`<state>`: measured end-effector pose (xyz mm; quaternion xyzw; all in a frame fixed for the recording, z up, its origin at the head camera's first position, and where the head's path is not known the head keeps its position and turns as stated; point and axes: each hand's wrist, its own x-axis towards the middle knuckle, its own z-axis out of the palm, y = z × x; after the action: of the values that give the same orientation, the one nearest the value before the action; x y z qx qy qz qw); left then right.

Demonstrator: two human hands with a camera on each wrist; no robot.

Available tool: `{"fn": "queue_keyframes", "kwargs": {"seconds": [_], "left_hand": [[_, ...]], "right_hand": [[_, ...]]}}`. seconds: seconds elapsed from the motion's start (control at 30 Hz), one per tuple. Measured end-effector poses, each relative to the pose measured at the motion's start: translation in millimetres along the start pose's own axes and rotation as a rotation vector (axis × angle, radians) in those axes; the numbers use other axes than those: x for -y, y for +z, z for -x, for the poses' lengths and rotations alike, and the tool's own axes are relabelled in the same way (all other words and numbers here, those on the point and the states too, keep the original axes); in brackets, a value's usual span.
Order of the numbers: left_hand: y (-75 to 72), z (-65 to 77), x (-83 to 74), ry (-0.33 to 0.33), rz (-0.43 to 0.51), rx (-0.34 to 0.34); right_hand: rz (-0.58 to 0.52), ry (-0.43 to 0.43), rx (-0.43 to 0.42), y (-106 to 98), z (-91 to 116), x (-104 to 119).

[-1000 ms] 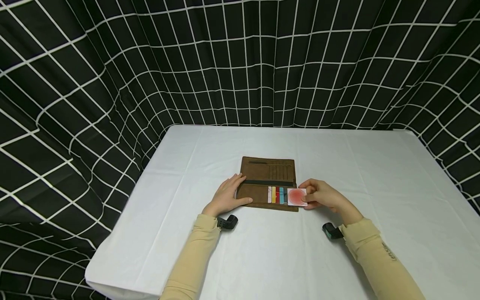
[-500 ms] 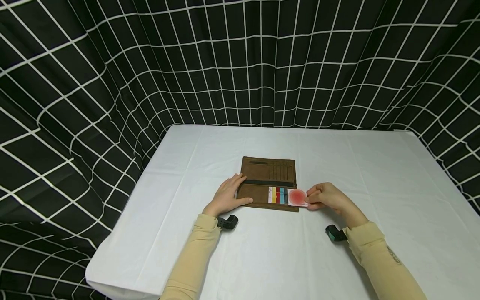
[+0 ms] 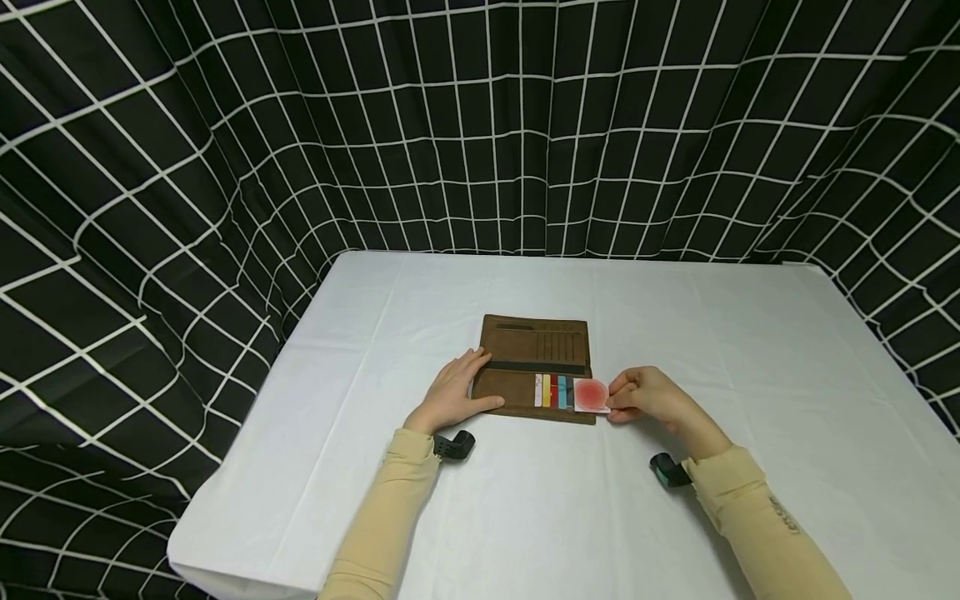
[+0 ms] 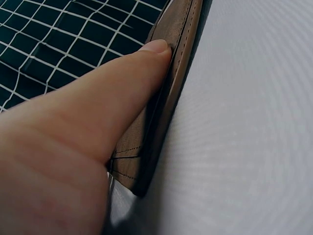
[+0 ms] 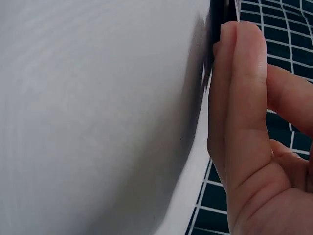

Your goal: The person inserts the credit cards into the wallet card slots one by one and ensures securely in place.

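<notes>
A brown leather wallet [image 3: 510, 342] lies unfolded on the white table, card slots facing up. My left hand [image 3: 450, 396] rests across its left side with the fingers spread; in the left wrist view the thumb [image 4: 154, 51] lies on the leather beside the stitched edge. On the near half, several coloured cards [image 3: 554, 391] show as overlapping strips. The rightmost one, a white card with a red circle [image 3: 592, 395], reaches past the wallet's right edge. My right hand [image 3: 648, 398] pinches its right edge between thumb and fingers. In the right wrist view the fingers [image 5: 249, 73] largely hide the card.
A white cloth covers the table [image 3: 525, 517]. Black curtain with a white grid [image 3: 495, 125] hangs behind and at both sides. Each wrist carries a small black camera, such as the left one [image 3: 455, 446].
My right hand has moved a little right, from over the card's face to its right edge, uncovering more of the red circle. My left hand has stayed on the wallet.
</notes>
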<state>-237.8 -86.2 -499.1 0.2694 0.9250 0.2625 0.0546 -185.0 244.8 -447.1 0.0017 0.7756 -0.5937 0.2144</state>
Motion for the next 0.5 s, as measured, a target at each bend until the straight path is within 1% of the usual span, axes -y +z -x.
{"fn": "queue_keyframes", "kwargs": {"seconds": [0.2,0.37,0.5], "left_hand": [[0.1,0.5,-0.4,-0.002,0.005,0.004],[0.7,0.2,0.4,0.004,0.006,-0.006],[1.1,0.3,1.3,0.003,0.004,-0.011]], "right_hand": [[0.001,-0.023,-0.012,4.1,-2.0,2.5],[-0.008,-0.015,-0.036,6.7,-3.3,5.0],[-0.007,-0.008,-0.033,8.4,-4.4,7.1]]}}
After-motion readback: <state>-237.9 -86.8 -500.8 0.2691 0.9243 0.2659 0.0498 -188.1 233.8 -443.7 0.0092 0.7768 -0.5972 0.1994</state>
